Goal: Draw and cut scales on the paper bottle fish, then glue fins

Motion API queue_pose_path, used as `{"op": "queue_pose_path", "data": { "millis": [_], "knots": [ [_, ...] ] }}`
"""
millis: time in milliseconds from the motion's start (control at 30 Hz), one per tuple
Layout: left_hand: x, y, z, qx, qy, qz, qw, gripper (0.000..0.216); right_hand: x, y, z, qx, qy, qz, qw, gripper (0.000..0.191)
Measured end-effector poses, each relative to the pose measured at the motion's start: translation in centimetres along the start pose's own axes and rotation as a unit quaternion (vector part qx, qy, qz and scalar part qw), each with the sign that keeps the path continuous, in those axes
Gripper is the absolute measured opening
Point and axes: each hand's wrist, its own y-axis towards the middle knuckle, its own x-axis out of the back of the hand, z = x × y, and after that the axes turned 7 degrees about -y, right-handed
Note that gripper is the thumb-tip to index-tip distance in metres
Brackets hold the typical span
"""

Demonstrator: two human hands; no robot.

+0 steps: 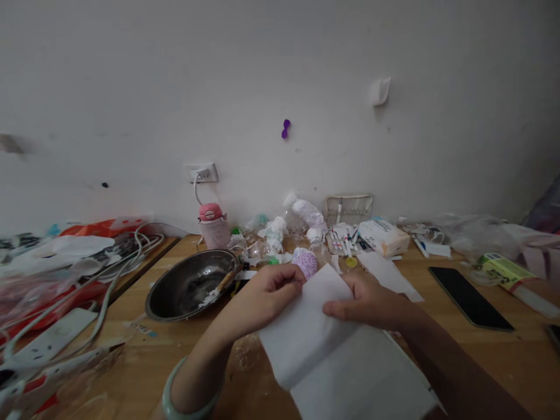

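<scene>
A white sheet of paper (306, 326) is held up over the wooden table (516, 361) between both hands. My left hand (262, 300), with a pale green bangle on its wrist, pinches the sheet's upper left edge with closed fingers. My right hand (367, 303) grips the sheet's upper right part, thumb pressed on top. More white paper (371, 385) lies below the held sheet. A small purple-white lumpy object (305, 261) stands just beyond the hands.
A metal bowl (190, 284) with white residue sits at left. A pink-lidded bottle (213, 226), crumpled tissues, pens, a tissue box (385, 236), a black phone (470, 297) and a green box (503, 269) clutter the table. Power strips and cables (56, 332) lie far left.
</scene>
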Motion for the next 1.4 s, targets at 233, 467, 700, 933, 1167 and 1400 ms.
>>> {"op": "queue_pose_path", "data": {
  "millis": [233,467,700,933,1167,1400],
  "knots": [
    [0.3,1.6,1.8,-0.115,0.001,-0.139,0.984,0.013,0.5,2.5,-0.8,0.005,-0.032,-0.107,0.994,0.038],
    [-0.9,1.4,1.4,-0.112,-0.12,-0.125,0.978,0.017,0.0,3.2,-1.4,0.063,-0.028,-0.172,0.983,0.044],
    [-1.5,1.8,1.3,-0.164,0.025,-0.164,0.972,0.008,-0.4,3.0,-1.2,0.115,-0.08,-0.186,0.972,0.043],
    [-1.9,2.3,1.9,-0.112,-0.042,-0.163,0.979,0.01,-0.9,2.6,-0.5,0.104,-0.119,-0.189,0.969,0.038],
    [-2.0,2.3,1.9,-0.087,-0.05,-0.215,0.971,0.014,-0.8,2.6,-0.8,0.092,0.019,-0.125,0.988,0.043],
    [-2.3,2.4,1.9,-0.066,-0.137,-0.205,0.967,0.043,-0.7,2.8,-0.9,0.119,-0.041,-0.196,0.972,0.034]
  ]
}}
